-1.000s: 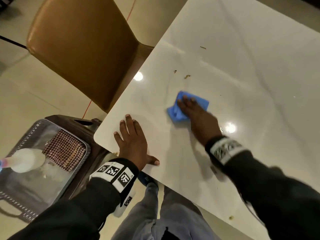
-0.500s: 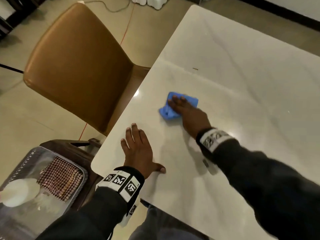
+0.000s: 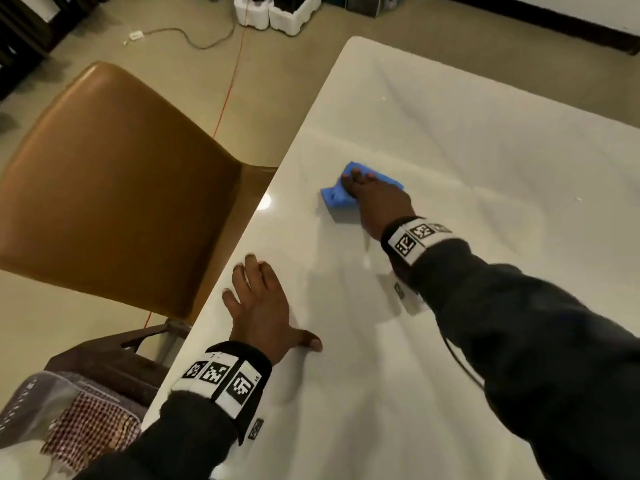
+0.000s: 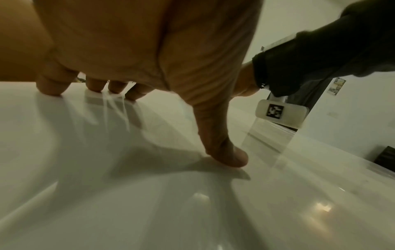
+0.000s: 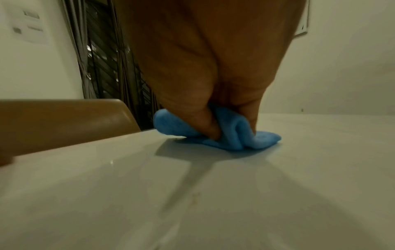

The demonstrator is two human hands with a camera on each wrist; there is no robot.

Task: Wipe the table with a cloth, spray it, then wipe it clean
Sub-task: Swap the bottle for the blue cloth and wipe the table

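Note:
A folded blue cloth (image 3: 333, 196) lies on the white glossy table (image 3: 467, 140), a little in from its left edge. My right hand (image 3: 372, 199) lies on top of it. In the right wrist view the thumb and a finger dig into the blue cloth (image 5: 235, 135), and a fold bunches up between them on the table (image 5: 213, 203). My left hand (image 3: 259, 306) lies flat near the table's left edge, thumb spread to the right. In the left wrist view the left hand (image 4: 175, 84) rests on its fingertips (image 4: 96, 86) and thumb on the table (image 4: 107, 194), holding nothing.
A brown padded chair (image 3: 114, 188) stands tight against the table's left edge. At the lower left a mesh basket (image 3: 20, 403) on a dark stool holds a red checked cloth (image 3: 90, 424). White foam boxes (image 3: 277, 12) and cables lie on the floor beyond.
My right hand has slid the blue cloth away from me along the table, over where the crumbs lay. The left hand stays planted. The head view has tilted up.

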